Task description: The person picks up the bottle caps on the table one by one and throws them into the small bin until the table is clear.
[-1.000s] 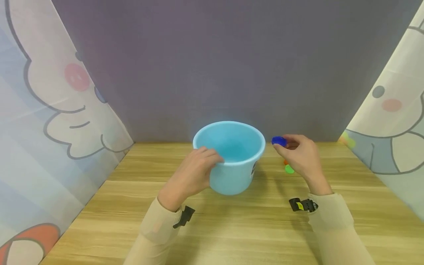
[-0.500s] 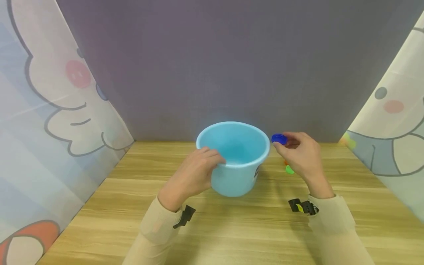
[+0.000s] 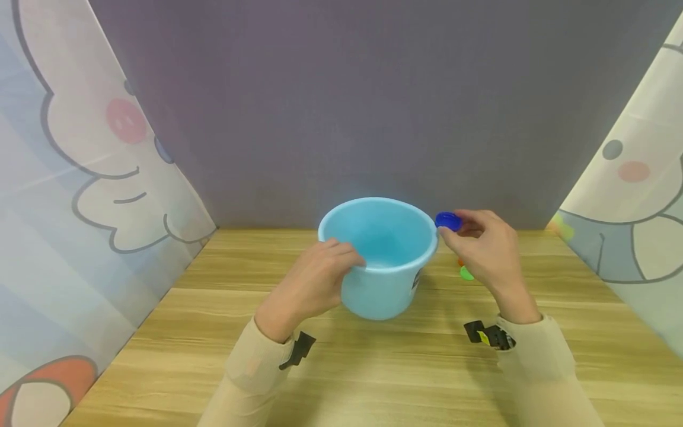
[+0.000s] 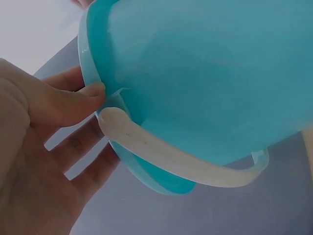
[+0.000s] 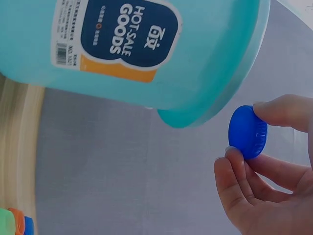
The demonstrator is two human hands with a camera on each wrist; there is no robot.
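A light blue plastic bucket (image 3: 381,290) stands in the middle of the table, its mouth facing up. My left hand (image 3: 315,281) grips its near left rim, thumb outside and fingers over the edge. In the left wrist view a white handle (image 4: 171,159) hangs against the bucket's side, close to the thumb. Between thumb and fingers, my right hand (image 3: 488,255) pinches a dark blue bottle cap (image 3: 449,221) with a ridged edge. It is held up beside the bucket's right rim; the right wrist view shows a gap between them.
On the wooden table (image 3: 213,356) below the right hand lie a green cap (image 3: 466,273) and an orange cap (image 3: 461,261), partly hidden. The right wrist view also shows a blue cap (image 5: 29,226) there. A grey panel (image 3: 373,107) rises behind; printed curtains (image 3: 69,249) flank the table.
The bucket has shifted slightly right and nearer, with my left hand on its rim. My right hand has risen a little, bringing the blue bottle cap closer to the bucket's rim.
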